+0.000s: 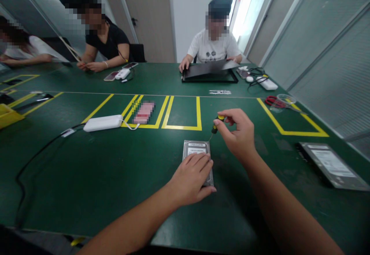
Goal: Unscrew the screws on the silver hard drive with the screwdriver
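While the left hand (189, 178) presses flat on the hard drive (197, 149), the right hand (238, 135) works.
Its fingers (224, 126) pinch a small screwdriver (216, 125) above the drive's far corner on the green desk (86, 170).

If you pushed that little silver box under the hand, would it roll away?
Probably not: the hard drive lies flat on the green table, so it would slide. It looks like stiff metal, likely heavy for its size. The left hand presses it down.

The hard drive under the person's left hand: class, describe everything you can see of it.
The hard drive is a flat, rectangular, silvery metal unit with a white label on its top face. It lies flat on the green table. The left hand presses on its near half, hiding it. The right hand holds a small yellow-and-black screwdriver with its tip at the drive's far right corner.
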A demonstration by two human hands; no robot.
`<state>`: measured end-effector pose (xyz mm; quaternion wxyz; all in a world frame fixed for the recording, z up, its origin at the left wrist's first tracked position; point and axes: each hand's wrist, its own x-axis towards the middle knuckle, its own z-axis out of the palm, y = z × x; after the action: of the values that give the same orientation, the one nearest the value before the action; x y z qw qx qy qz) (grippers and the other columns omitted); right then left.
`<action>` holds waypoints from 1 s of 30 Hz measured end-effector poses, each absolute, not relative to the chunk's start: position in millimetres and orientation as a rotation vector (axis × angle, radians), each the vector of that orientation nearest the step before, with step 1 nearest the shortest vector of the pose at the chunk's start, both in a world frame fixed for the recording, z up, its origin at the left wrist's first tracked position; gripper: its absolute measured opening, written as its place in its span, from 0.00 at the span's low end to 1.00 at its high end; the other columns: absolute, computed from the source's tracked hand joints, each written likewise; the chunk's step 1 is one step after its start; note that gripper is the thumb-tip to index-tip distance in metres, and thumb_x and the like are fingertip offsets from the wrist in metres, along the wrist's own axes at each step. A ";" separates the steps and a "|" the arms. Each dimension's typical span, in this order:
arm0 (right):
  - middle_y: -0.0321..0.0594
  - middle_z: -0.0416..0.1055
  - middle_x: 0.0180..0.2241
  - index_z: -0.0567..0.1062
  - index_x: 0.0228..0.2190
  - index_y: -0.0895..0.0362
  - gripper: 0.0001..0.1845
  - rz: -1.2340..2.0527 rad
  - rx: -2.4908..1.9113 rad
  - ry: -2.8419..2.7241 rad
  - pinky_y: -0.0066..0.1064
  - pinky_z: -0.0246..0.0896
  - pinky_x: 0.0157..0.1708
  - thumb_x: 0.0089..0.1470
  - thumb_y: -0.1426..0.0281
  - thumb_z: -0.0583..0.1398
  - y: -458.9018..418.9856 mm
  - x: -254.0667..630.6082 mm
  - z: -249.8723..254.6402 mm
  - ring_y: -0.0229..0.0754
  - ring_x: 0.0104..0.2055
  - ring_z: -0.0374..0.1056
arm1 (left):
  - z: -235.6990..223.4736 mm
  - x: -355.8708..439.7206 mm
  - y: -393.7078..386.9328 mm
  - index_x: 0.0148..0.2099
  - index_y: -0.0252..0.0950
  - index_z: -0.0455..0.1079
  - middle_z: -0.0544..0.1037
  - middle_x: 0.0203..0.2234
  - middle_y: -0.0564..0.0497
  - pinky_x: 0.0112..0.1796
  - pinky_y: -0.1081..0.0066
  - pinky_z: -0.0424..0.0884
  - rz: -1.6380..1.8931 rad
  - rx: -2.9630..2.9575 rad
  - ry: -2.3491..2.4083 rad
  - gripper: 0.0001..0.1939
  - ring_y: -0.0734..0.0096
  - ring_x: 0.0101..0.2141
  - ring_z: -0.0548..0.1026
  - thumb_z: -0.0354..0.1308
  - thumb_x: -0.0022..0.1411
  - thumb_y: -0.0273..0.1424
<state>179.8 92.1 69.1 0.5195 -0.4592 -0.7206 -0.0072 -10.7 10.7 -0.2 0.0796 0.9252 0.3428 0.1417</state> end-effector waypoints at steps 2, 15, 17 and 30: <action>0.40 0.73 0.34 0.79 0.38 0.54 0.07 -0.015 -1.096 -1.731 0.38 0.66 0.35 0.56 0.68 0.62 92.6 180.0 69.3 0.42 0.34 0.68 | -0.3 -10.7 10.7 0.66 0.30 0.60 0.64 0.65 0.39 0.65 0.53 0.54 0.425 2.767 1.026 0.38 0.51 0.65 0.59 0.60 0.64 0.49; 0.41 0.74 0.36 0.80 0.39 0.53 0.08 0.010 -1.095 -1.716 0.38 0.66 0.34 0.56 0.69 0.63 94.3 181.0 67.6 0.43 0.35 0.69 | -1.1 -11.0 10.8 0.66 0.31 0.60 0.64 0.64 0.39 0.65 0.52 0.55 0.422 2.774 1.033 0.37 0.51 0.64 0.60 0.59 0.64 0.50; 0.42 0.74 0.37 0.80 0.39 0.53 0.09 0.015 -1.104 -1.694 0.38 0.67 0.33 0.56 0.68 0.63 94.3 180.9 67.5 0.43 0.36 0.70 | -1.0 -11.2 10.6 0.66 0.31 0.60 0.64 0.64 0.39 0.64 0.52 0.56 0.427 2.775 1.038 0.37 0.51 0.64 0.60 0.59 0.64 0.50; 0.42 0.75 0.38 0.80 0.42 0.53 0.12 0.043 -1.125 -1.694 0.36 0.66 0.32 0.55 0.67 0.64 95.0 181.2 66.2 0.42 0.36 0.70 | -1.4 -11.1 10.9 0.66 0.31 0.60 0.64 0.64 0.40 0.65 0.53 0.54 0.422 2.771 1.039 0.37 0.51 0.65 0.59 0.59 0.64 0.50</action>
<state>181.2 95.0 66.2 0.5259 -0.4704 -0.7084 0.0180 -11.1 10.9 -1.4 0.0760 0.9243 0.3464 0.1408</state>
